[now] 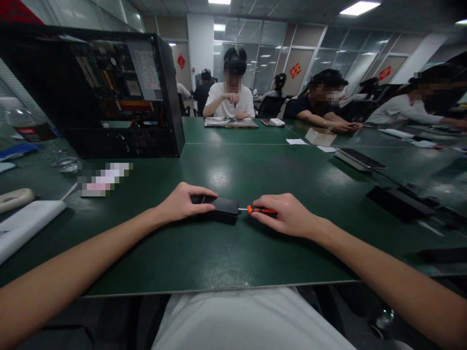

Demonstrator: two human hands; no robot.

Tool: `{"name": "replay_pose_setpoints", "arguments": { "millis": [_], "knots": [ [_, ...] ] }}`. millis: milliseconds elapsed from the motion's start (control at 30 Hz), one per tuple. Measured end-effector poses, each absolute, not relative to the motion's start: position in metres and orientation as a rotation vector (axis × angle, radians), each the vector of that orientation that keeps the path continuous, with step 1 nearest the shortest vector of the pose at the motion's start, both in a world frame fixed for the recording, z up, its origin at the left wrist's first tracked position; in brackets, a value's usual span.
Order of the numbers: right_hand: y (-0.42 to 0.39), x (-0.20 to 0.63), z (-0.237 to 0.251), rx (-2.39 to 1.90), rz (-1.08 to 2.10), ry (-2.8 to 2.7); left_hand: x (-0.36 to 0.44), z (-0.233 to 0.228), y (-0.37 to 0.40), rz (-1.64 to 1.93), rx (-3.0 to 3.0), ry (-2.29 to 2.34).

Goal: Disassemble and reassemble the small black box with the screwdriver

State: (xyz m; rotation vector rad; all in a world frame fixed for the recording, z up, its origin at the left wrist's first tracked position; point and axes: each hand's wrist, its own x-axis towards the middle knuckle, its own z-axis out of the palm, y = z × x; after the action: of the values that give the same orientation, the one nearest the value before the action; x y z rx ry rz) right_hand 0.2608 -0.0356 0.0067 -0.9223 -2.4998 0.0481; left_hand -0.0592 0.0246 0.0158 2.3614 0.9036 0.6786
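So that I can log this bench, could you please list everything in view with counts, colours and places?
Table: 1, green, centre
Black box: 1, black, front centre
Screwdriver: 1, orange and black, right of the black box
Computer case: 1, black, back left
Bottle: at least 1, dark-filled, far left
White slab: 1, white, left edge
Blue item: 1, blue, left edge
Slip: 1, pale, left
Carton: 1, beige, back right
Papers: several, white, back right
Dark items: several, black, right
People: several, pale or dark tops, background
Diamond signs: 3, red, background
Lights: several, white, ceiling
Forearms: 2, bare, lower sides
Left hand: 1, bare, on the black box
Right hand: 1, bare, holding the screwdriver
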Motion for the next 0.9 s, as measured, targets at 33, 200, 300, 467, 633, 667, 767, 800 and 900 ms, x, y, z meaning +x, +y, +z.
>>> {"name": "replay_pose_setpoints", "arguments": {
  "millis": [33, 200, 300, 467, 633, 667, 767, 800, 900],
  "knots": [
    [-0.036, 0.259, 0.005, -0.927, 0.047, -2.504, -0.056, 0.014, 0.024, 0.699, 2.364, 0.895],
    [-0.034, 0.255, 0.000, -0.901, 0.108, -2.506, -0.041, 0.010, 0.015, 0.731, 2.406, 0.881],
    [-0.029, 0.260, -0.001, -0.845, 0.116, -2.514, -0.040, 0.011, 0.013, 0.735, 2.397, 0.891],
    [-0.020, 0.275, 0.004, -0.813, 0.075, -2.531, -0.042, 0.011, 0.014, 0.738, 2.408, 0.829],
    [-0.017, 0.278, 0.007, -0.824, 0.007, -2.532, -0.041, 0.008, 0.014, 0.739, 2.414, 0.803],
    [-0.017, 0.277, 0.006, -0.829, 0.004, -2.542, -0.041, 0.008, 0.014, 0.736, 2.419, 0.797],
    [-0.014, 0.273, 0.004, -0.861, -0.013, -2.582, -0.040, 0.008, 0.013, 0.734, 2.438, 0.756],
    [-0.012, 0.272, 0.003, -0.879, -0.028, -2.588, -0.039, 0.008, 0.012, 0.739, 2.441, 0.745],
    [-0.006, 0.274, 0.002, -0.922, -0.095, -2.587, -0.039, 0.009, 0.010, 0.764, 2.446, 0.734]
  ]
}}
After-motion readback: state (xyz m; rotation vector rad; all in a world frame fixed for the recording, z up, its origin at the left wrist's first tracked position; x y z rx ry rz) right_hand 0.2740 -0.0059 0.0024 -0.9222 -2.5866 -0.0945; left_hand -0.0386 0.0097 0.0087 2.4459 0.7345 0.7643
